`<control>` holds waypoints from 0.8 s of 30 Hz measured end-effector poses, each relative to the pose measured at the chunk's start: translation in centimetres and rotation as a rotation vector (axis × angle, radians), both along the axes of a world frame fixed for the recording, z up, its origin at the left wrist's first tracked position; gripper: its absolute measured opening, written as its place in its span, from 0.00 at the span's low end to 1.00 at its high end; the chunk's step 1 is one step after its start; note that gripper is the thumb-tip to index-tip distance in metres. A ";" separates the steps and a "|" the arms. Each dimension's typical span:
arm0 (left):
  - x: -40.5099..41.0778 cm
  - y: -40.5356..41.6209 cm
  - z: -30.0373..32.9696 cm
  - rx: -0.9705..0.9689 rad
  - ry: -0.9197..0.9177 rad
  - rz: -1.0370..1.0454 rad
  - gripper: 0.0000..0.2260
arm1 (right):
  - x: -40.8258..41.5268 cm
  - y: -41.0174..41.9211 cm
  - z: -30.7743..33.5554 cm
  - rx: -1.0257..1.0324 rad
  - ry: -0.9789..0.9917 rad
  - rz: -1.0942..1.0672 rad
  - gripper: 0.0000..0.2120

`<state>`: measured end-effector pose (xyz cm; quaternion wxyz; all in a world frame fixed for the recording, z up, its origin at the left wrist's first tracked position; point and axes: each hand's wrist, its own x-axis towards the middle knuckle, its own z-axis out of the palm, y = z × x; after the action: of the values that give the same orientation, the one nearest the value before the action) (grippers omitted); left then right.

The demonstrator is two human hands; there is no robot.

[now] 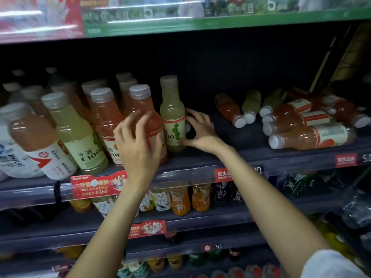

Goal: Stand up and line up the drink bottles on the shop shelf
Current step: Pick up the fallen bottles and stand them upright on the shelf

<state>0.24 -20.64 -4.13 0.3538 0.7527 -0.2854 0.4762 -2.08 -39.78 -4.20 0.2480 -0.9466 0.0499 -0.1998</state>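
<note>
The green bottle (173, 115) stands upright on the shelf (200, 163), just to the right of a pink bottle (147, 121) at the front of the standing rows. The right hand (200, 130) is at its right side, fingers spread and loosely curved, thumb near the base of the label — touching or nearly so, not closed round it. The left hand (138, 143) is in front of the pink bottle with fingers spread and curled toward it; whether it really grips cannot be told from here.

These look like full plastic drink bottles, so they are probably fairly heavy for their size, stiff enough not to crush, and smooth where the label wraps. Being tall with a narrow foot, they likely tip easily — a hold round the wide lower body, over the label, seems steadier than one at the neck or cap.

Further right on the same shelf a heap of bottles (301, 121) lies on its side, pink and green mixed, caps mostly toward the front; these are not yet stood up. Between the green bottle and the heap there is bare dark shelf. A red price tag (222, 174) sits on the shelf's front rail. Lower shelves hold orange and dark drinks, and a green banner (220, 25) runs overhead. The light is dim and the shelf's back is in shadow.
</note>
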 end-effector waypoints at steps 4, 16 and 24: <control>0.7 0.8 0.3 0.015 0.002 0.035 0.22 | 2.0 -0.7 0.3 -0.157 0.244 0.099 0.28; -0.7 0.1 0.2 0.072 -0.159 -0.062 0.18 | -1.0 -1.2 -0.3 -0.323 0.093 -0.232 0.28; -1.8 -4.2 1.2 1.165 -0.070 0.253 0.20 | -3.7 -1.4 -0.9 -0.284 -0.009 -0.363 0.24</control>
<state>-1.53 -24.83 -2.92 -0.1862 0.8349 -0.4193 0.3042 -5.81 -41.14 -5.07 0.0723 -0.9466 0.1897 -0.2505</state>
